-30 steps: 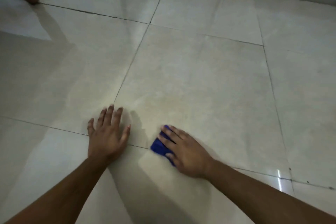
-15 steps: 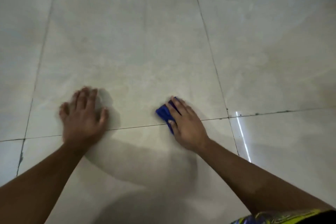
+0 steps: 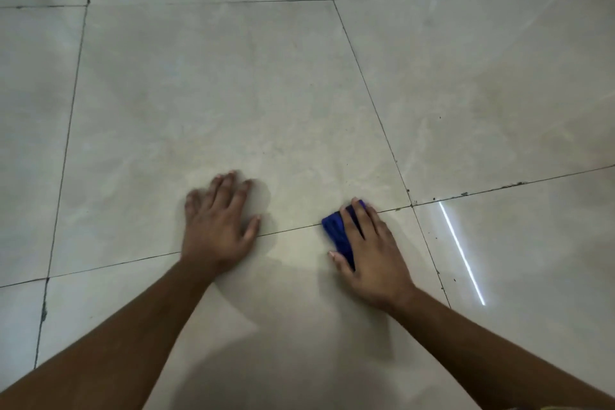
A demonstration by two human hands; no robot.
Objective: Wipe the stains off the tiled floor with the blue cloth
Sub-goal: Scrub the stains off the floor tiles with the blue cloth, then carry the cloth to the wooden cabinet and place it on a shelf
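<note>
The right hand point(image 3: 369, 253) presses the folded blue cloth point(image 3: 336, 235) flat onto the tiled floor point(image 3: 233, 93), fingers spread over it for scrubbing pressure; the left hand point(image 3: 216, 226) lies released, palm down beside it, likely bracing.
</note>
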